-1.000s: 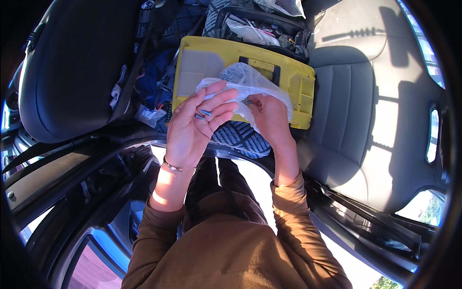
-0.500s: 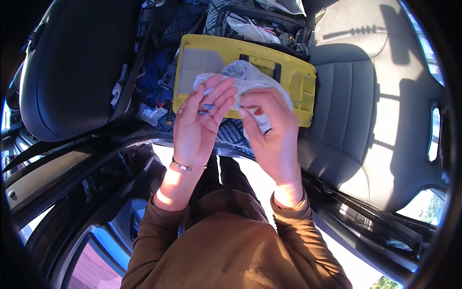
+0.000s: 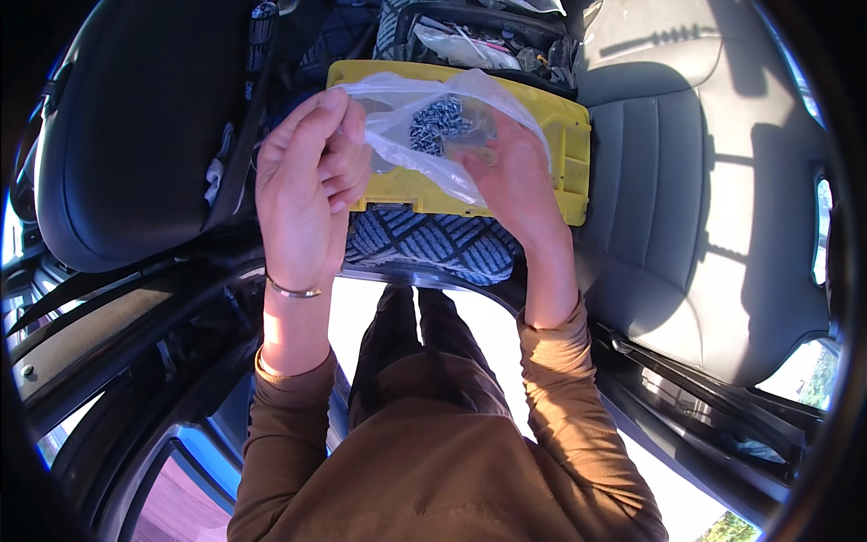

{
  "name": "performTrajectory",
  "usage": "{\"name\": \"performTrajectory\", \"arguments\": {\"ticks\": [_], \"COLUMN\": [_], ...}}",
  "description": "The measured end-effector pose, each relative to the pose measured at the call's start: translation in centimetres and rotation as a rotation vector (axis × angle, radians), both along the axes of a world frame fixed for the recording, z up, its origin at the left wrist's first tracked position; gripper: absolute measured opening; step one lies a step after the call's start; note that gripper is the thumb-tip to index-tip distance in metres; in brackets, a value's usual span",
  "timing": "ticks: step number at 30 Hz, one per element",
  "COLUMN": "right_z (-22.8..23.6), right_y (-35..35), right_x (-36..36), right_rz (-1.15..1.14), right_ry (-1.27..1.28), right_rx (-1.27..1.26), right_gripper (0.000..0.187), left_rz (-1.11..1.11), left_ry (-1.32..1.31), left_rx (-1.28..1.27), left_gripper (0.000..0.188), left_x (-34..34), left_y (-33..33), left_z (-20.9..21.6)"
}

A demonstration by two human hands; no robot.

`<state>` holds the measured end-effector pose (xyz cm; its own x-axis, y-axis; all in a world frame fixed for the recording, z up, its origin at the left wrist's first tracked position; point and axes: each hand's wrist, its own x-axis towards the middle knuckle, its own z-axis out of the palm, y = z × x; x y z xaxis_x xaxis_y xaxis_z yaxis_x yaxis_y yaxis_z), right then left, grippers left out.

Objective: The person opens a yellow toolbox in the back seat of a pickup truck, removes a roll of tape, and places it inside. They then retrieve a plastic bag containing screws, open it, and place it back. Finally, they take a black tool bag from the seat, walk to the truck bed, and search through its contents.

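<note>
A clear plastic bag is spread open above the yellow lid, its mouth toward me. Inside it lies a heap of small bluish metal screws. My left hand is closed, pinching the bag's left edge between thumb and forefinger; its other fingers are curled in, and whether they hold anything is hidden. On the other side my right hand reaches into the bag's opening, right beside the screws. Its fingertips are blurred behind the translucent plastic, so what they grip cannot be made out.
A yellow toolbox lid lies under the bag, on patterned fabric. Behind it stands a black tray of tools and packets. A grey car seat is on the right, a dark seat back on the left.
My left hand has turned from an open palm with small bluish screws on it to a pinch on the bag, moving left. My right hand has gone into the bag, now lifted and opened.
</note>
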<state>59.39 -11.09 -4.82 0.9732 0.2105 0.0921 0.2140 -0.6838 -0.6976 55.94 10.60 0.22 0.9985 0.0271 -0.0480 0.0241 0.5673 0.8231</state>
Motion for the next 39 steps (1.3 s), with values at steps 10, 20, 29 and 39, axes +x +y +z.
{"name": "performTrajectory", "arguments": {"ticks": [10, 20, 29, 39], "right_z": [1.2, -0.8, -3.6, -5.5], "right_y": [0.7, 0.7, -0.9, -0.3], "right_x": [-0.3, 0.9, 3.3, 4.0], "right_rz": [0.042, 0.137, -0.083, -0.026], "right_ry": [0.007, -0.034, 0.044, 0.026], "right_rx": [-0.132, 0.098, -0.056, -0.200], "right_gripper": [0.070, 0.062, 0.026, 0.022], "left_rz": [0.170, 0.036, -0.015, 0.033], "left_ry": [0.069, 0.039, 0.034, 0.075], "left_rx": [0.275, 1.531, 1.460, 1.090], "left_gripper": [0.029, 0.062, 0.016, 0.023], "left_x": [0.9, 3.8, 5.7, 5.3], "left_y": [0.4, -3.6, -1.4, -0.8], "left_z": [-2.2, -5.8, -10.9, -11.1]}}
